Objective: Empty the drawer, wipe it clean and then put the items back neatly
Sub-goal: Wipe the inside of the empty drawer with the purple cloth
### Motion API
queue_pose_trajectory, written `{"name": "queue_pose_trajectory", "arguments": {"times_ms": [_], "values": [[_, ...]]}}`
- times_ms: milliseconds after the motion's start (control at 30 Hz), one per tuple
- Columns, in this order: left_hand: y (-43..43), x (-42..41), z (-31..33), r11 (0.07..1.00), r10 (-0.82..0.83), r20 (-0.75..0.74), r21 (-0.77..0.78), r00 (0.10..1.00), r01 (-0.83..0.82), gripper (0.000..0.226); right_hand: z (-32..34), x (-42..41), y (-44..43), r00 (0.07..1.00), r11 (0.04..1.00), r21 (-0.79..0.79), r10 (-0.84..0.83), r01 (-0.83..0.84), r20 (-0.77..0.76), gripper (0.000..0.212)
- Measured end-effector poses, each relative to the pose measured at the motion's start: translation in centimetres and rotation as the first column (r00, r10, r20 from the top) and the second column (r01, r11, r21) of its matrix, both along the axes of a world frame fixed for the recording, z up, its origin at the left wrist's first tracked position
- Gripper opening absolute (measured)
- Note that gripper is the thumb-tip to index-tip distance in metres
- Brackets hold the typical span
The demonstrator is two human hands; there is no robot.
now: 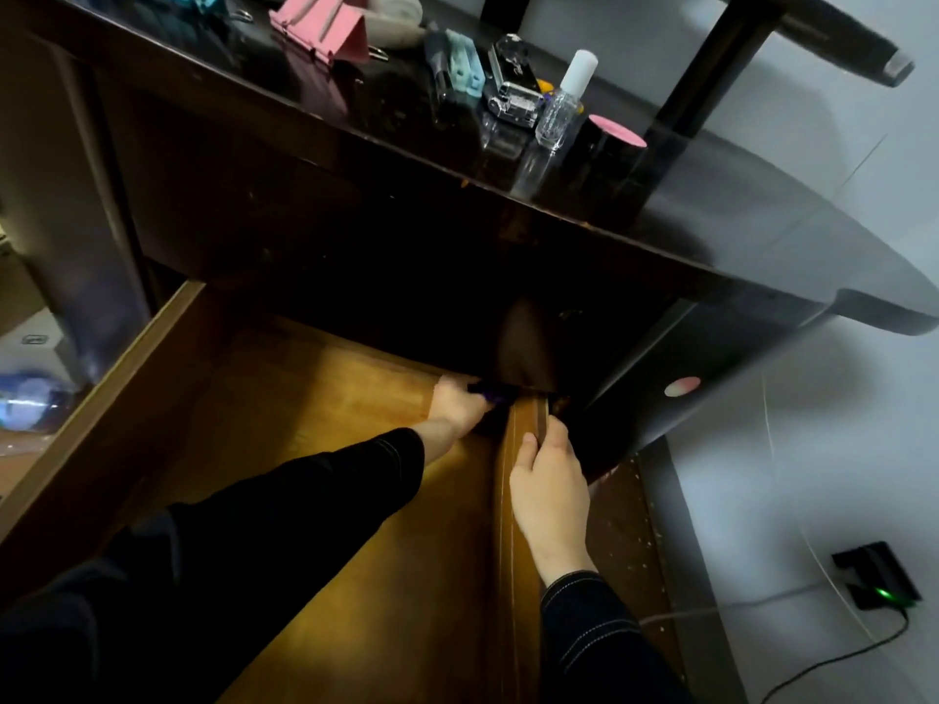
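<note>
the drawer (315, 449) is pulled far out from under the dark tabletop (711, 205), its pale wooden floor bare in the lit part and its back end lost in shadow. its left side wall (101, 398) runs diagonally from the lower left up toward the desk front. the left hand (460, 403), on a black-sleeved arm stretched across the drawer floor, reaches to the far right corner inside the drawer, fingers curled around a small dark purple-tinged thing (490, 393); what it is cannot be told in the shadow. just beside it, the right hand (551, 487) rests on the drawer's right side wall (523, 434), thumb on the top edge and fingers wrapped over the outer side, gripping the rail. up on the tabletop lie pink binder clips (320, 22), then a pale blue clip (465, 66), a shiny metal object (513, 94), a clear bottle with a white cap (561, 101), and a black cylinder with a pink top (612, 144). at far right, on the floor, a black device with a green light (879, 581) trails a cable.
</note>
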State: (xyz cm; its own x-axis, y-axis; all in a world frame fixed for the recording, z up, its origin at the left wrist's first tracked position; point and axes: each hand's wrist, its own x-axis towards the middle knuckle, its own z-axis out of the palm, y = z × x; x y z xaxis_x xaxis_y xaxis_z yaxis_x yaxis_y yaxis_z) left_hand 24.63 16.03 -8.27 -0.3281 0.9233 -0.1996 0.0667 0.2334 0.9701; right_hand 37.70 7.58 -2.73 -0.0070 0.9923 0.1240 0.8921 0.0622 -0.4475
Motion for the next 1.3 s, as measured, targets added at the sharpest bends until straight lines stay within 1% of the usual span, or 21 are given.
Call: {"name": "queue_pose_trajectory", "arguments": {"times_ms": [67,133,167,233,300,367,433,533,600,667,733,800,867,933,967,1033,1067,1133,1200,1267,1300], "values": [[0.3,0.0,1.0,0.998,0.054,0.094,0.015,0.994,-0.056,0.022,0.0,0.0,0.0,1.000,1.000,-0.002,-0.001,0.001,0.001,0.045],[0.2,0.3,1.4,0.995,0.061,0.126,0.065,0.990,-0.069,0.030,0.1,0.0,0.1,1.000,1.000,0.000,-0.003,0.003,0.011,0.045],[-0.2,0.4,1.4,0.996,0.051,0.146,0.071,0.988,-0.062,0.028,0.1,0.0,0.0,1.000,1.000,-0.001,-0.005,0.005,0.016,0.045],[-0.7,0.5,0.7,0.999,-0.002,0.122,0.038,0.993,-0.003,0.022,0.2,-0.1,-0.1,1.000,1.000,-0.003,-0.005,0.005,0.018,0.045],[-0.9,0.0,0.5,0.998,-0.062,0.085,-0.024,0.994,0.065,0.032,0.2,-0.1,-0.1,1.000,1.000,0.000,-0.001,0.001,0.023,0.045],[-0.4,-0.6,1.0,0.996,-0.035,0.135,-0.077,0.990,0.045,0.028,0.2,-0.1,-0.1,1.000,1.000,-0.003,0.003,-0.003,0.021,0.046],[0.0,-0.7,1.7,0.998,-0.021,0.160,-0.060,0.987,0.031,0.015,0.2,0.0,-0.1,1.000,1.000,-0.008,0.001,-0.001,0.008,0.047],[-0.5,-0.3,1.4,1.000,0.005,0.227,0.003,0.974,-0.006,0.017,0.1,0.0,0.0,1.000,1.000,-0.004,0.000,0.000,0.001,0.047],[-1.1,-0.3,0.6,0.999,-0.020,0.232,-0.039,0.972,0.030,0.028,0.1,0.0,0.0,1.000,1.000,0.006,0.001,-0.001,0.000,0.046],[-0.9,-0.6,0.0,0.991,-0.054,0.214,-0.111,0.975,0.079,0.032,0.1,-0.1,0.0,1.000,1.000,0.010,0.006,-0.006,0.003,0.045],[-0.5,-1.0,0.7,0.986,-0.032,0.144,-0.157,0.989,0.055,0.026,0.1,0.0,0.0,1.000,1.000,0.007,0.006,-0.006,-0.001,0.045],[-0.1,-1.0,1.8,0.995,-0.017,0.092,-0.096,0.996,0.026,0.016,0.1,0.0,0.0,1.000,1.000,0.005,0.005,-0.005,-0.004,0.046],[-0.2,-0.6,2.0,1.000,-0.012,0.144,0.016,0.990,0.009,0.015,-0.1,0.1,0.0,1.000,1.000,0.010,0.006,-0.006,-0.004,0.046],[-1.6,-0.2,1.4,0.998,-0.036,0.157,0.060,0.987,0.027,0.020,-0.2,0.1,0.1,1.000,1.000,0.013,0.006,-0.006,0.000,0.046],[-2.3,-0.2,0.8,0.995,-0.081,0.102,0.068,0.991,0.074,0.023,-0.2,0.1,0.1,1.000,1.000,0.011,0.006,-0.006,0.004,0.046],[-3.2,-0.1,-0.3,0.975,-0.206,-0.086,0.072,0.975,0.212,0.029,-0.1,0.1,0.1,1.000,1.000,0.002,0.005,-0.005,0.008,0.047],[-3.2,-0.2,-0.3,0.969,-0.228,-0.138,0.060,0.964,0.238,0.031,0.0,0.1,0.1,1.000,1.000,0.000,0.007,-0.007,0.010,0.047],[-2.2,-0.6,0.9,0.982,-0.189,-0.110,0.006,0.976,0.190,0.029,0.1,0.0,0.0,1.000,1.000,0.003,0.004,-0.004,0.013,0.047],[-0.8,-0.7,2.2,0.996,-0.074,-0.036,-0.053,0.997,0.073,0.014,0.1,-0.1,0.0,1.000,1.000,0.002,0.001,-0.001,0.017,0.047],[-0.8,-0.4,2.6,0.999,-0.041,-0.123,0.027,0.992,0.045,0.012,0.0,-0.1,0.1,1.000,1.000,0.006,-0.001,0.001,0.018,0.048],[-1.3,-0.3,2.3,0.992,-0.072,-0.194,0.087,0.978,0.090,0.010,0.0,-0.1,0.1,1.000,1.000,0.007,0.000,-0.001,0.017,0.048]]}}
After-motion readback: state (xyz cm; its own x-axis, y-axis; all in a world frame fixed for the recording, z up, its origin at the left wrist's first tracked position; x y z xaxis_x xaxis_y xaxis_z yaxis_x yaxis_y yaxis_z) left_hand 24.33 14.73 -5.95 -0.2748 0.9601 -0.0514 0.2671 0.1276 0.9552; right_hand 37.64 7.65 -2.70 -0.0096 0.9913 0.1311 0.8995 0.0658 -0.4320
